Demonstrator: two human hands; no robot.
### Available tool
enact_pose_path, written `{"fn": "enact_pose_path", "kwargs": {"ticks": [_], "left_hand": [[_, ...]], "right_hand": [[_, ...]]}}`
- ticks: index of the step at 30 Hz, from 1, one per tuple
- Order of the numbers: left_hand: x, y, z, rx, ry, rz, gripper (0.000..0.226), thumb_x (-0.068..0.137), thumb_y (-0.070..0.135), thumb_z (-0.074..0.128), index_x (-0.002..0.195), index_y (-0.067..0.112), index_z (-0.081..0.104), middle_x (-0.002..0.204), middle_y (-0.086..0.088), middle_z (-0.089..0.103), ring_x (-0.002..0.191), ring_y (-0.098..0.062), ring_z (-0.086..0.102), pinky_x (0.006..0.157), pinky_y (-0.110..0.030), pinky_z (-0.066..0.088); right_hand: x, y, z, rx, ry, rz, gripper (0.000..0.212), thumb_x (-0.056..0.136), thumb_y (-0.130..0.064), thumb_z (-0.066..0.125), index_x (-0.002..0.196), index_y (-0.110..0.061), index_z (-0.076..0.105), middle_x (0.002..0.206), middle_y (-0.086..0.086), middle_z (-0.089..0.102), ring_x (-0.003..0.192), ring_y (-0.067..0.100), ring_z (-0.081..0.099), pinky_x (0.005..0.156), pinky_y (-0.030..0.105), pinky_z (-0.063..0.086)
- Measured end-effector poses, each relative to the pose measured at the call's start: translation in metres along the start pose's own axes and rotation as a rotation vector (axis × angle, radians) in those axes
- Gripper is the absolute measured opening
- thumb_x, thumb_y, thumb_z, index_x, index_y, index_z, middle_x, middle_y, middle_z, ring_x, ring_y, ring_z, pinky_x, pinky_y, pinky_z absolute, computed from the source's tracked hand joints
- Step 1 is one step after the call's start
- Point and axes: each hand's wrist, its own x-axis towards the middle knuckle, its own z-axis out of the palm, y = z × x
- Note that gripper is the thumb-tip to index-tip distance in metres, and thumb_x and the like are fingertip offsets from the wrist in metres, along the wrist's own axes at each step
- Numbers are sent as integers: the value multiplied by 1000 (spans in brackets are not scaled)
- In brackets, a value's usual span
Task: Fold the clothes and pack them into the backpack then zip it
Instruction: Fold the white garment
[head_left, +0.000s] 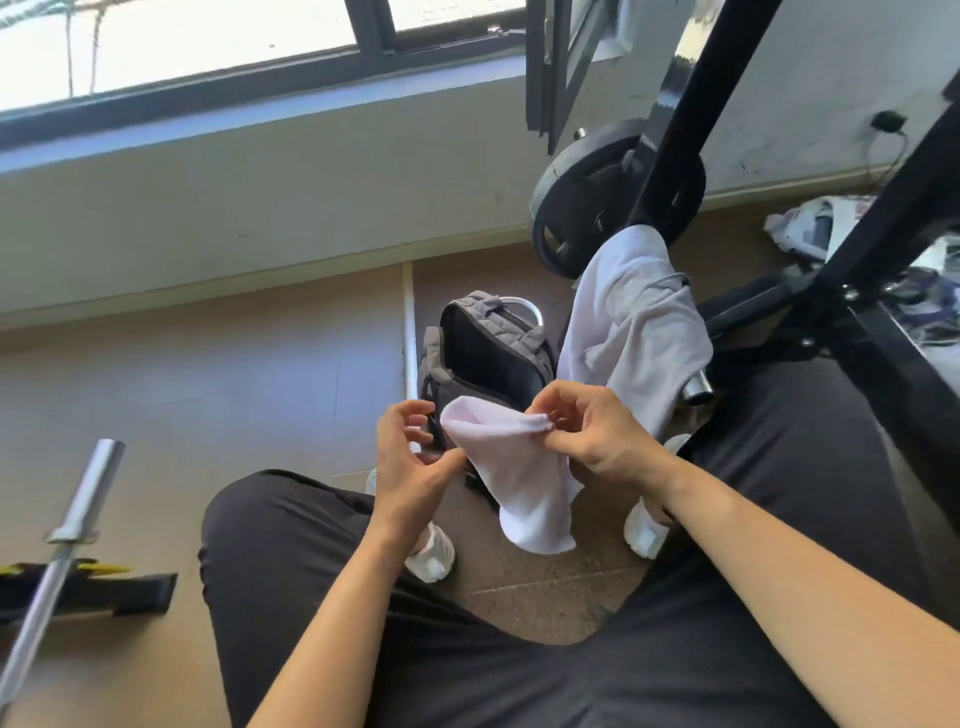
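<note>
White cloth (519, 488) hung above the open backpack (483, 348), fold not yet made.
The right hand (597, 436) pinched one top corner and the left hand (410, 462) hovered loose-fingered, gripping nothing, just beside the other. A clean fold would want that corner caught and the edges matched. The backpack stood on the tan floor (208, 374) below a window, pale sweatshirt (634, 322) draped nearby, barbell (67, 530) off left.
</note>
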Motion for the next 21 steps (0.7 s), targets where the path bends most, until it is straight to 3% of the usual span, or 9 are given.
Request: {"fn": "enact_pose_path", "kwargs": {"ticks": [2, 4, 5, 7, 10, 12, 15, 18, 21], "left_hand": [[7, -8, -6, 42, -130, -100, 96, 66, 13, 88, 144, 28, 34, 128, 3, 40, 109, -5, 49, 83, -18, 47], [9, -15, -7, -18, -324, -184, 118, 57, 28, 92, 153, 32, 24, 136, 7, 43, 118, -3, 51, 87, -19, 47], [8, -15, -6, -55, -397, -199, 115, 58, 28, 94, 153, 32, 28, 136, 9, 48, 119, -4, 55, 85, -19, 50], [8, -12, 0, -129, -459, -154, 78, 72, 17, 91, 139, 29, 55, 127, 7, 66, 111, -9, 66, 80, -21, 55], [5, -4, 6, -277, -319, -26, 20, 83, 9, 81, 100, 18, 80, 94, 3, 79, 87, -8, 70, 78, -28, 54], [4, 1, 6, -357, -231, 19, 14, 83, 13, 77, 95, 17, 83, 87, 4, 79, 81, -6, 68, 74, -24, 53], [3, 3, 6, -338, -276, 25, 13, 86, 19, 73, 94, 23, 83, 87, 6, 78, 82, -6, 66, 71, -23, 53], [3, 4, 5, -344, -268, 14, 16, 89, 23, 70, 100, 16, 78, 88, 5, 77, 82, -6, 66, 69, -21, 53], [2, 7, 6, -378, -244, -20, 21, 87, 31, 70, 95, 12, 75, 80, 6, 75, 73, -4, 66, 63, -18, 51]], "right_hand": [[-2, -3, -10, 103, -20, 21, 23, 86, 14, 66, 92, -8, 66, 83, -2, 66, 80, 9, 61, 77, 20, 48], [-2, -4, -19, 174, -52, 36, 23, 87, 17, 63, 95, -5, 64, 82, -3, 64, 80, 6, 61, 77, 17, 47], [-3, -4, -23, 198, -76, 43, 21, 87, 17, 63, 96, -3, 62, 83, -2, 63, 81, 6, 60, 78, 16, 47], [-4, -5, -29, 220, -115, 55, 19, 88, 14, 63, 98, -2, 62, 84, -1, 62, 82, 7, 59, 77, 15, 47], [-1, -1, -32, 235, -52, 64, 17, 89, 9, 67, 97, -5, 62, 83, -4, 64, 81, 5, 60, 76, 15, 48], [2, 2, -32, 254, 33, 65, 15, 90, 7, 67, 99, -3, 61, 84, -2, 67, 80, 4, 63, 75, 15, 51], [5, 7, -30, 220, 45, 79, 18, 91, 4, 67, 107, 6, 59, 90, 4, 69, 83, 6, 66, 78, 18, 54], [6, 9, -27, 257, 50, 104, 22, 92, -2, 68, 112, 4, 59, 94, 5, 71, 87, 8, 67, 79, 20, 54], [7, 8, -24, 378, 10, 123, 45, 85, -27, 78, 117, 0, 62, 100, 13, 72, 95, 17, 68, 86, 28, 55]]}}
